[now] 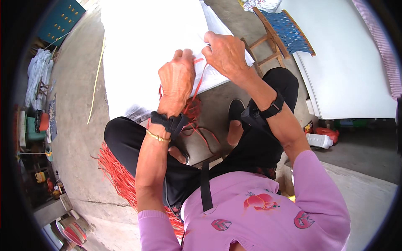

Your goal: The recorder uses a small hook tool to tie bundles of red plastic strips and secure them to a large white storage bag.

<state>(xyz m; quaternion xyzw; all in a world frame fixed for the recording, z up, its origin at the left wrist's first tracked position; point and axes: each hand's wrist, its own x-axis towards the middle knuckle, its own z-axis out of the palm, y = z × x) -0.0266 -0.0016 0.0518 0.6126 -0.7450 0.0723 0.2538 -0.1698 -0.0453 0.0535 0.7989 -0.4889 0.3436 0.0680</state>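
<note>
A large white sheet or stack of sheets (pixel 134 62), washed out by glare, spreads out in front of my knees. My left hand (pixel 177 78) rests over its near part with the fingers curled closed; what they grip is hidden. To the right, and a little farther away, my right hand (pixel 225 53) is pinched on a thin red strip (pixel 200 79), which hangs down between the two hands. A short red piece (pixel 198 60) shows against the white by my left fingertips. More red strips (pixel 192 111) dangle in a tangle below the sheet's near edge.
A thick bundle of red strips (pixel 117 173) lies beside my left thigh. At the far right stands a wooden stool (pixel 272 35) with a blue woven seat, near a big white panel (pixel 347 62). A long yellowish strip (pixel 96 79) lies on the concrete floor, left.
</note>
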